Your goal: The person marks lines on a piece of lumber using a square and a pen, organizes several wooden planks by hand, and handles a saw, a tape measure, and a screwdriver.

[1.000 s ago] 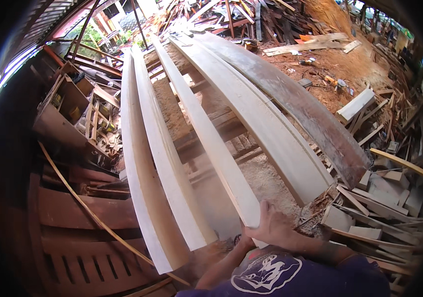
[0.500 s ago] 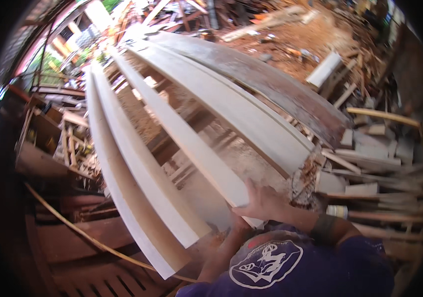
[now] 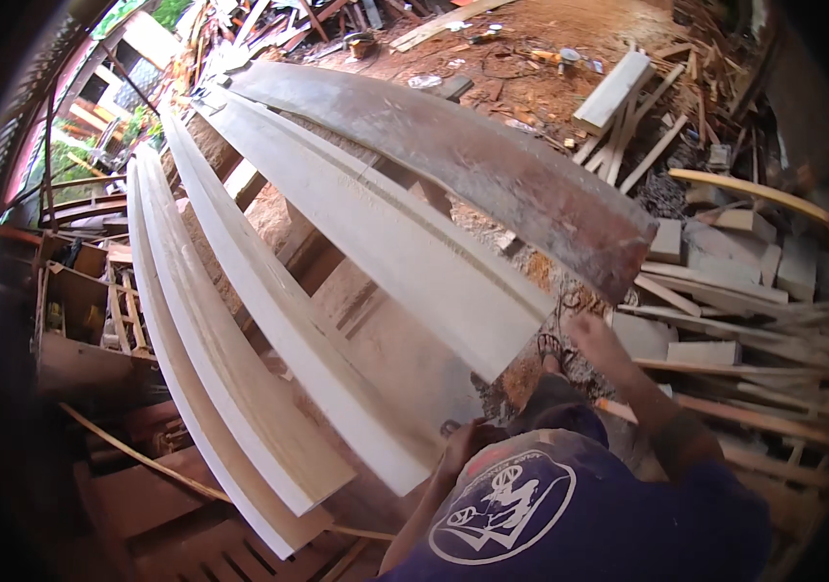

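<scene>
Three long, pale wooden beams lie side by side, running away from me. The rightmost, the third beam (image 3: 356, 403), has its near end just left of my left hand (image 3: 471, 443). That hand hangs low beside the beam end; its fingers are dark and partly hidden, and I cannot tell whether they touch the wood. My right hand (image 3: 599, 341) is held out to the right, fingers loosely apart, with nothing in it. It is nearest to the ends of a wide pale board (image 3: 414, 262) and a dark weathered plank (image 3: 531, 184).
The second beam (image 3: 240, 369) and the leftmost beam (image 3: 196, 403) lie close together. Crosswise timbers (image 3: 308, 257) show beneath the boards. Scrap wood (image 3: 725, 272) is stacked at right, near a curved yellow strip (image 3: 749, 192). A sandaled foot (image 3: 551, 351) shows below the wide board.
Both hands were on the third beam's near end. My right hand has let go and moved right; my left has dropped beside it. The beam sits slightly further left, and the view has shifted.
</scene>
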`<state>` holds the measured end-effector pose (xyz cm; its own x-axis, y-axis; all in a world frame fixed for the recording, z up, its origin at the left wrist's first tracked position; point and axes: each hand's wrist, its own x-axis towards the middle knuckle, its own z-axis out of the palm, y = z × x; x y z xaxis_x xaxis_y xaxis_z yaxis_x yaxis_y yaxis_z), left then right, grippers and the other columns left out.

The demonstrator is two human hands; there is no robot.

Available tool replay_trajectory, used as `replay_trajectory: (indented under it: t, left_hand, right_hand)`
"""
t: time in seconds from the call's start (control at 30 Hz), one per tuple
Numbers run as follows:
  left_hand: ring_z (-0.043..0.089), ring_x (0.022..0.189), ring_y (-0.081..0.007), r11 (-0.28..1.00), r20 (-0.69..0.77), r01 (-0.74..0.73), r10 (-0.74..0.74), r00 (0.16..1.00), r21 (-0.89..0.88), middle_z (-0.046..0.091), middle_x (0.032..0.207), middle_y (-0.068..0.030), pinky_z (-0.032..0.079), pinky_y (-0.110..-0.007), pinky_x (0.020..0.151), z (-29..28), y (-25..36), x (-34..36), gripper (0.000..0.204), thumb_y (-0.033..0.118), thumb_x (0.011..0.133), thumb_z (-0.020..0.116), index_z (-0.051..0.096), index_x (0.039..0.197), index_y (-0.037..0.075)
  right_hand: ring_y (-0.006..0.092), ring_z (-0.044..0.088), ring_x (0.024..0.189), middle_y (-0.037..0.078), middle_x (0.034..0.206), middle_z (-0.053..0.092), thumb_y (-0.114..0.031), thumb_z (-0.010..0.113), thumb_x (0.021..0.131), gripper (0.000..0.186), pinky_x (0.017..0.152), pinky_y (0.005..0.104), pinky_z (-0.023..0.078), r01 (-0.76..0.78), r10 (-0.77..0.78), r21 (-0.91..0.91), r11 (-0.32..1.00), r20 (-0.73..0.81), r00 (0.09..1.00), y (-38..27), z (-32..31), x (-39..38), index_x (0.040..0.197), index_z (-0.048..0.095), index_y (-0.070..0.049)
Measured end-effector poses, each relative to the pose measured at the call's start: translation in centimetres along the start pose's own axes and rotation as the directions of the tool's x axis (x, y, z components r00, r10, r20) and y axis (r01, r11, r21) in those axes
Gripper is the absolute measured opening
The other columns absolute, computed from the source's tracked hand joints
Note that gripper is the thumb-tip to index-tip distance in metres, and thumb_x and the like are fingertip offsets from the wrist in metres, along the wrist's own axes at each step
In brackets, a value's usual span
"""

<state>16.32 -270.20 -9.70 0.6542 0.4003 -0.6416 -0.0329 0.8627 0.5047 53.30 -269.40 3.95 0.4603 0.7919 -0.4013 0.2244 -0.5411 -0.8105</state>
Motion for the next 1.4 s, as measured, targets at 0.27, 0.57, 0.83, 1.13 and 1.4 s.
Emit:
replay_trajectory:
  t: [0.27,0.57,0.83,1.13,1.4]
  left_hand:
    - [0.041,0.140,-0.0353,0.836,-0.416,-0.437,0.286,0.864,-0.333,0.039,0.156,-0.0158,0.031,-0.050,0.117,11.9,11.8,4.4,0.071,0.050,0.104,0.043,0.027,0.155,0.003]
    - [0.038,0.141,-0.0362,0.909,-0.397,-0.308,0.403,0.825,0.283,0.037,0.155,-0.0182,0.035,-0.051,0.116,12.1,13.1,5.5,0.077,0.039,0.093,0.053,0.027,0.156,0.004]
    - [0.040,0.138,-0.0374,0.840,-0.480,-0.470,0.541,0.690,0.272,0.040,0.147,-0.0221,0.041,-0.049,0.112,19.8,16.0,4.4,0.070,0.026,0.097,0.060,0.027,0.153,0.000]
    - [0.050,0.129,-0.0330,0.796,-0.377,-0.461,0.596,0.709,0.392,0.050,0.138,-0.0162,0.052,-0.052,0.096,28.0,20.8,7.6,0.069,0.056,0.100,0.043,0.040,0.147,0.006]
    - [0.060,0.121,-0.0341,0.859,-0.445,-0.436,0.512,0.735,0.267,0.058,0.135,-0.0175,0.056,-0.048,0.088,38.4,23.5,17.3,0.066,0.052,0.102,0.039,0.046,0.145,0.002]
  right_hand:
    - [0.0105,0.058,0.078,0.004,0.088,0.064,-0.051,0.066,0.095,0.057,0.069,0.0294,0.048,-0.018,-0.035,0.110,0.994,0.459,0.888,-2.8,0.1,9.3,0.118,0.066,0.002]
    - [0.0287,0.067,0.091,0.017,0.103,0.069,-0.055,0.066,0.090,0.069,0.083,0.0422,0.052,-0.020,-0.004,0.038,0.999,0.544,0.839,-2.3,1.6,10.9,0.131,0.061,0.000]
    - [0.0434,0.065,0.112,0.030,0.118,0.067,-0.064,0.054,0.093,0.072,0.100,0.0473,0.050,0.055,-0.092,0.079,0.995,0.618,0.781,-6.8,-0.7,10.7,0.123,0.068,0.001]
    - [0.0392,0.070,0.085,0.019,0.086,0.069,-0.028,0.049,0.099,0.026,0.077,0.0487,0.055,0.648,-0.332,-0.085,0.757,0.804,0.493,-12.3,-12.1,17.8,0.113,0.069,-0.017]
    - [0.0324,0.072,0.083,0.025,0.088,0.071,-0.072,0.055,0.087,0.090,0.074,0.0376,0.056,0.334,-0.120,-0.108,0.936,0.796,0.593,-15.9,-26.2,26.7,0.109,0.060,0.016]
